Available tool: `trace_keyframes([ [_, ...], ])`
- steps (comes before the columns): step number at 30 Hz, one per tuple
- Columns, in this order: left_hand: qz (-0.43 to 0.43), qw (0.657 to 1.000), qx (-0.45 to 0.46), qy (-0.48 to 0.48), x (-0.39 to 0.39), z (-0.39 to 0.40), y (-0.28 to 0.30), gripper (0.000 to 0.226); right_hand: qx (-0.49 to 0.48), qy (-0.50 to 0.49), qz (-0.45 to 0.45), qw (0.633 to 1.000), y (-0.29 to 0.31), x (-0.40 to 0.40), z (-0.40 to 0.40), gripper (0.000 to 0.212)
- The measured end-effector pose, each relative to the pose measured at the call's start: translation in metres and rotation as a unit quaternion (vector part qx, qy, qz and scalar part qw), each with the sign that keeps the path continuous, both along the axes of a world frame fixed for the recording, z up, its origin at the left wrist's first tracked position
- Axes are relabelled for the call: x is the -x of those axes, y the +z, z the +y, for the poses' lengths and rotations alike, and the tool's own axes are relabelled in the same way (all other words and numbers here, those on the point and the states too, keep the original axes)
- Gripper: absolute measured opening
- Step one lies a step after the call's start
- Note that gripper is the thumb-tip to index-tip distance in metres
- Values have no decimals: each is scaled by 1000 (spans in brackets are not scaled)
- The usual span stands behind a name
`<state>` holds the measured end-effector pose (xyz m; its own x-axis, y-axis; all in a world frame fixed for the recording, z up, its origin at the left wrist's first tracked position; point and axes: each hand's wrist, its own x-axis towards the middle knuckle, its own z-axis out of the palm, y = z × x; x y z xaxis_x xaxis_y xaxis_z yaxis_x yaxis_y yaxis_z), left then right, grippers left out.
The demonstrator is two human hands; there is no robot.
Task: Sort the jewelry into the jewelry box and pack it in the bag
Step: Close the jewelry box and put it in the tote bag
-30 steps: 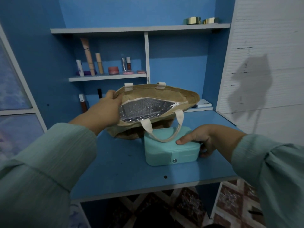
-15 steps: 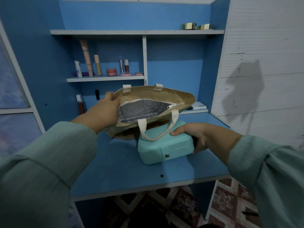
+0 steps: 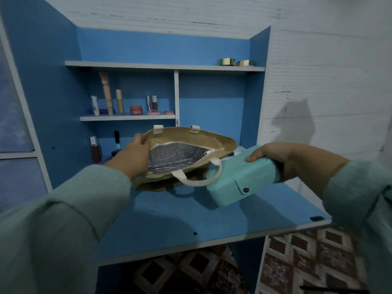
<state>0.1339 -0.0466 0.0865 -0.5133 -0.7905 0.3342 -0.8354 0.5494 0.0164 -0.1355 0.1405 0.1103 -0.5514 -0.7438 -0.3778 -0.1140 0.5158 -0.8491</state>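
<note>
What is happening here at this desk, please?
A person is packing. The left hand holds open the mouth of a tan bag with silver lining. The right hand grips a closed turquoise jewelry box, lifted and tilted beside the opening, not yet inside. The bag rests on the blue desk.

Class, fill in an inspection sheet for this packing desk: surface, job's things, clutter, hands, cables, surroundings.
Surface: blue desk, bare in front.
Job's things: teal jewelry box snapped closed, lifted and tilted toward the jute bag, whose mouth is open.
Clutter: cosmetics on the shelf; gold tins on the top shelf.
Hands: left hand holds the bag's rim; right hand grips the box.
Cables: nothing seen.
Surroundings: white wall, patterned floor.
</note>
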Motion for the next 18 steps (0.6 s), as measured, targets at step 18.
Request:
trace_keyframes([
  [18,-48,997,55,7,13,30,-9,89,136,-11,-12,991,70,-13,14,28],
])
